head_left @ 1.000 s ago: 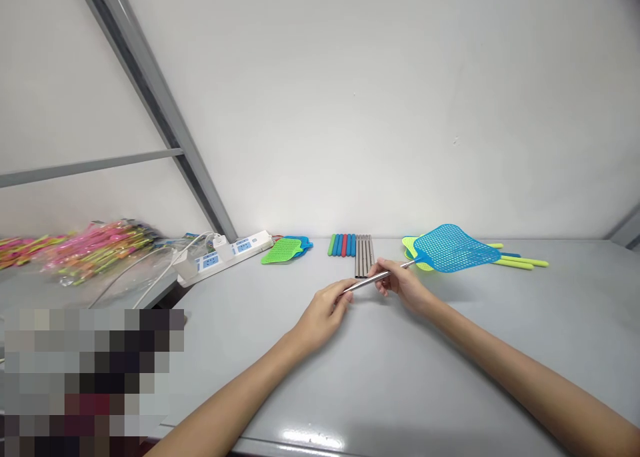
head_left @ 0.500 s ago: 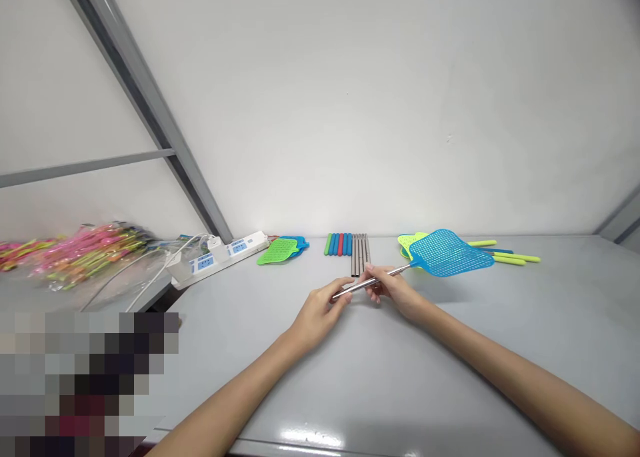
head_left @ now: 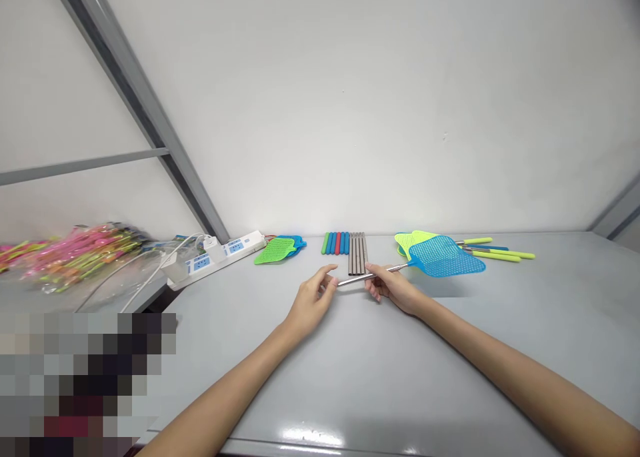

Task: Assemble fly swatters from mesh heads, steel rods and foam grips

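My right hand [head_left: 395, 289] pinches the metal rod of a blue fly swatter [head_left: 445, 256] between thumb and fingers. The mesh head points right, held above the table. At the rod's left end is my left hand [head_left: 311, 300], its thumb and fingers apart; whether the thumb touches the rod tip I cannot tell. Just behind the hands, several bare metal rods [head_left: 357, 254] lie side by side. Coloured handle grips [head_left: 335, 243], green, blue and red, form a row left of them.
Yellow swatters [head_left: 415, 238] with yellow handles [head_left: 500, 256] lie at the right by the wall. Green [head_left: 275, 250] and blue swatter heads lie left, beside a white power strip [head_left: 220, 257] with cables. Bagged colourful items [head_left: 90, 254] rest on another table. A pixelated patch covers the lower left.
My left hand has loosened from the rod's end and its fingers have spread. My right hand still holds the blue swatter. The view has shifted slightly.
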{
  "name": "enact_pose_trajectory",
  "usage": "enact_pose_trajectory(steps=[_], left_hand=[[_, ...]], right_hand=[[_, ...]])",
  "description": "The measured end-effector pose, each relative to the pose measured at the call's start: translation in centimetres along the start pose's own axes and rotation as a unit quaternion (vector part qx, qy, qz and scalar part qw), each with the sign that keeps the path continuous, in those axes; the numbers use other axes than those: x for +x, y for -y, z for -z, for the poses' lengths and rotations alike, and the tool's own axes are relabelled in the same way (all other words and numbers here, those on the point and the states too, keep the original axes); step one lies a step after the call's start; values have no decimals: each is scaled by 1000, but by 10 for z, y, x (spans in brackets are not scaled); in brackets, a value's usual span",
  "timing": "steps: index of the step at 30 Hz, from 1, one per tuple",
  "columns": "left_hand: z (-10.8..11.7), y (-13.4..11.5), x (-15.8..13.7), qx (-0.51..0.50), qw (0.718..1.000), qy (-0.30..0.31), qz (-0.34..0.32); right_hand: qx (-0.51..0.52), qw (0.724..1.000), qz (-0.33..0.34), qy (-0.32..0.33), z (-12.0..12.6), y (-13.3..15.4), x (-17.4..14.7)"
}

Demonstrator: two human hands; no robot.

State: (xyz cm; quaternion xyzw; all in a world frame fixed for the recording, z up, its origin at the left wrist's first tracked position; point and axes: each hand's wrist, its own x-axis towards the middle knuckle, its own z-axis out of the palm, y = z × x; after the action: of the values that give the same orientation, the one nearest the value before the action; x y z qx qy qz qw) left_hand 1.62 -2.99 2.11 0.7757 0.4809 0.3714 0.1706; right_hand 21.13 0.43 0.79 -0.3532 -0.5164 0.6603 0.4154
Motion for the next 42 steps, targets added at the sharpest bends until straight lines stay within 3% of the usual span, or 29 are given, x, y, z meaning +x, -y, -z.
enact_pose_trajectory(steps=[7,15,20,27,42], left_hand=[[-2,18,17,35,997,-5,-62],[-17,41,68,117,984,11,-132],[-33,56,87,186,974,4,-127],[-36,69,98,237,966,1,-105],[-35,67,111,208,970,-72,-106]], right_hand=[[59,998,7,-22,1,-3,2],[146,988,5,-42,7,-1,0],[166,985,1,-55,5,0,1],[175,982,-7,-64,3,0,1],[180,981,-16,-65,2,1,3]])
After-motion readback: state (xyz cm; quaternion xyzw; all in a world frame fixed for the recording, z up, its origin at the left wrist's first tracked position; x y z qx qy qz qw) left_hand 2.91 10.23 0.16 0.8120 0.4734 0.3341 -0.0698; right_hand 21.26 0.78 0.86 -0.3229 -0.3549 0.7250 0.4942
